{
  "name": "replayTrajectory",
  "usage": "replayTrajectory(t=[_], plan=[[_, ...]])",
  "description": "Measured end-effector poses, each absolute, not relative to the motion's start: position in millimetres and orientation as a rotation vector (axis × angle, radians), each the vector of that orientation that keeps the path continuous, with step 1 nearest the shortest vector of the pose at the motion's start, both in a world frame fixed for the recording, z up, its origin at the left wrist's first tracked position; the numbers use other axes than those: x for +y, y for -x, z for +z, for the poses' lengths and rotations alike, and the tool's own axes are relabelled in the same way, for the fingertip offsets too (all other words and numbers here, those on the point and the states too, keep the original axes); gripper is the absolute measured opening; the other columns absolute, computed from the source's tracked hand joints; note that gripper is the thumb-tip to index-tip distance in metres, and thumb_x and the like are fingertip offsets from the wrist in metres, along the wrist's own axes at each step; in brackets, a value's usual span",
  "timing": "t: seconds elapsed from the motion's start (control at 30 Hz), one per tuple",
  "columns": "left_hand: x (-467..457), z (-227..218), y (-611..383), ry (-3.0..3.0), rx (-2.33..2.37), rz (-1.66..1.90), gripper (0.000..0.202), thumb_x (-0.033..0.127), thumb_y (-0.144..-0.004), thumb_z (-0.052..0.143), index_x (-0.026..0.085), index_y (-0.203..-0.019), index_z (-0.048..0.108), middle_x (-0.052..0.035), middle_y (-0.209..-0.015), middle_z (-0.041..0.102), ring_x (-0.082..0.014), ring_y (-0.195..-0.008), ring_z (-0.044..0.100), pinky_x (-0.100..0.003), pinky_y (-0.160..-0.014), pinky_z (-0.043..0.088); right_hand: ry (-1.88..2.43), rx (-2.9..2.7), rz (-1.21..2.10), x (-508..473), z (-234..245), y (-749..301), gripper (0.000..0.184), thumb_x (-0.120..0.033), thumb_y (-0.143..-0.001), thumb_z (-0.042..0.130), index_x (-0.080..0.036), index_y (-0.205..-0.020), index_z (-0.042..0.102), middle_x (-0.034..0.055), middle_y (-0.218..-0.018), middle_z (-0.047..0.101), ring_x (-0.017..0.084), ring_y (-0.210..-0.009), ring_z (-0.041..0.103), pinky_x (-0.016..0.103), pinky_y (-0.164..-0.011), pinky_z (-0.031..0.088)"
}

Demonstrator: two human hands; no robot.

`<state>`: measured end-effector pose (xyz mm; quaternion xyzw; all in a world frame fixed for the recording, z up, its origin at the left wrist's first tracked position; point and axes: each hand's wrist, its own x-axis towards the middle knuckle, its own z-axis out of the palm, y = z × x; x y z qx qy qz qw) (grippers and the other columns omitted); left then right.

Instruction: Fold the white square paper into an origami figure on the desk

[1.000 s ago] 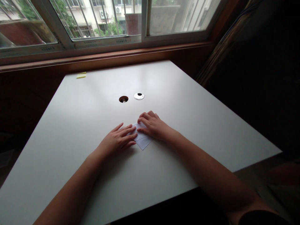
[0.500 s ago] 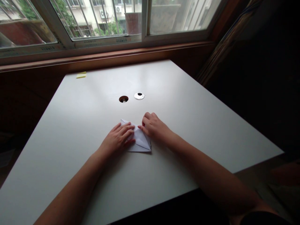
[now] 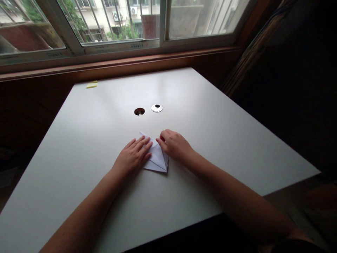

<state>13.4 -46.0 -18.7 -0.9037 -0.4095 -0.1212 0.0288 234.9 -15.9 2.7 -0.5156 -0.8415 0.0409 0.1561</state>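
A folded sheet of white paper (image 3: 157,157) lies on the white table, with creased triangular flaps and a pointed corner toward me. My left hand (image 3: 133,153) rests flat over its left part, fingers stretched out and pressing on it, hiding that side. At the paper's upper right edge is my right hand (image 3: 173,143), its fingers curled in and the thumb against the index finger. The paper's edge runs in under that thumb; the exact grip is partly hidden.
Beyond the paper, the white table (image 3: 210,116) has a round cable hole (image 3: 139,111) and beside it a loose round cover (image 3: 157,108). A yellow sticky note pad (image 3: 92,84) lies at the far left edge. A window (image 3: 118,24) stands behind the table.
The paper has turned slightly clockwise, its near corner shifting left. My right hand has moved slightly down, and my left fingers lie flatter and closer together.
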Motion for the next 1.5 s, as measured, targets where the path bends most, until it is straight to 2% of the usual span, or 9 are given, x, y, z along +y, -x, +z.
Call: replayTrajectory(t=[0.17, 0.33, 0.43, 0.6, 0.73, 0.83, 0.97, 1.13, 1.5], plan=[[-50, -19, -16, 2.666, -1.385, -0.400, 0.048, 0.040, -0.101, 0.041, 0.026, -0.146, 0.043, -0.0086, -0.151, 0.046, -0.0294, -0.142, 0.041, -0.051, -0.114, 0.037, 1.491, -2.400, 0.096, -14, 2, -235, 0.025, -0.029, -0.102, 0.042, -0.018, -0.091, 0.062, 0.0088, -0.088, 0.069, 0.021, -0.081, 0.061, 0.032, -0.076, 0.041], [-50, -20, -15, 2.581, -1.505, -0.446, 0.047, 0.040, -0.100, 0.042, 0.026, -0.145, 0.045, -0.0092, -0.150, 0.048, -0.0330, -0.140, 0.043, -0.056, -0.110, 0.039, 1.406, -2.377, 0.118, -8, 0, -241, 0.025, -0.026, -0.101, 0.043, -0.016, -0.096, 0.066, 0.0106, -0.095, 0.066, 0.023, -0.090, 0.057, 0.035, -0.087, 0.042], [-49, -21, -14, 2.511, -1.604, -0.455, 0.050, 0.042, -0.099, 0.043, 0.022, -0.144, 0.047, -0.0129, -0.148, 0.048, -0.0352, -0.138, 0.044, -0.057, -0.108, 0.040, 1.349, -2.365, 0.191, -7, -1, -245, 0.029, -0.037, -0.100, 0.048, -0.016, -0.103, 0.068, 0.0116, -0.101, 0.064, 0.024, -0.095, 0.055, 0.038, -0.091, 0.043], [-48, -22, -12, 2.475, -1.679, -0.460, 0.058, 0.050, -0.097, 0.044, 0.016, -0.143, 0.045, -0.0168, -0.149, 0.046, -0.0367, -0.140, 0.041, -0.057, -0.111, 0.037, 1.295, -2.416, 0.294, -11, -3, -246, 0.055, -0.066, -0.084, 0.059, -0.017, -0.108, 0.065, 0.0129, -0.109, 0.060, 0.028, -0.101, 0.051, 0.042, -0.092, 0.046], [-46, -25, -10, 2.463, -1.668, -0.609, 0.064, 0.051, -0.096, 0.045, 0.015, -0.148, 0.035, -0.0194, -0.151, 0.042, -0.0359, -0.137, 0.044, -0.055, -0.110, 0.038, 1.331, -2.412, 0.301, -13, -7, -245, 0.062, -0.068, -0.078, 0.066, -0.019, -0.115, 0.060, 0.0135, -0.120, 0.054, 0.031, -0.110, 0.047, 0.045, -0.095, 0.045], [-45, -25, -6, 2.419, -1.655, -0.822, 0.066, 0.048, -0.095, 0.049, 0.017, -0.149, 0.028, -0.0198, -0.146, 0.046, -0.0338, -0.132, 0.048, -0.052, -0.108, 0.041, 1.358, -2.410, 0.319, -14, -8, -246, 0.065, -0.066, -0.077, 0.069, -0.021, -0.122, 0.055, 0.0131, -0.126, 0.050, 0.032, -0.114, 0.044, 0.047, -0.097, 0.045], [-42, -24, 0, 2.304, -1.745, -0.945, 0.062, 0.048, -0.092, 0.056, 0.015, -0.141, 0.037, -0.0188, -0.128, 0.052, -0.0322, -0.115, 0.054, -0.050, -0.101, 0.044, 1.380, -2.422, 0.359, -13, -7, -250, 0.066, -0.064, -0.079, 0.067, -0.024, -0.129, 0.052, 0.0121, -0.127, 0.048, 0.032, -0.116, 0.043, 0.048, -0.099, 0.043], [-41, -23, 2, 2.360, -1.856, -0.759, 0.040, 0.052, -0.088, 0.060, 0.018, -0.109, 0.061, -0.0114, -0.103, 0.057, -0.0299, -0.098, 0.052, -0.046, -0.093, 0.044, 1.439, -2.367, 0.450, -10, -9, -250, 0.064, -0.065, -0.073, 0.072, -0.023, -0.119, 0.055, 0.0100, -0.121, 0.048, 0.030, -0.112, 0.043, 0.044, -0.098, 0.043], [-45, -21, -7, 2.560, -1.835, -0.700, 0.043, 0.057, -0.082, 0.066, 0.019, -0.100, 0.058, -0.0096, -0.103, 0.054, -0.0294, -0.099, 0.048, -0.044, -0.088, 0.045, 1.482, -2.314, 0.548, -6, -10, -246, 0.058, -0.064, -0.071, 0.075, -0.019, -0.101, 0.056, 0.0111, -0.114, 0.052, 0.028, -0.105, 0.046, 0.040, -0.091, 0.043]])
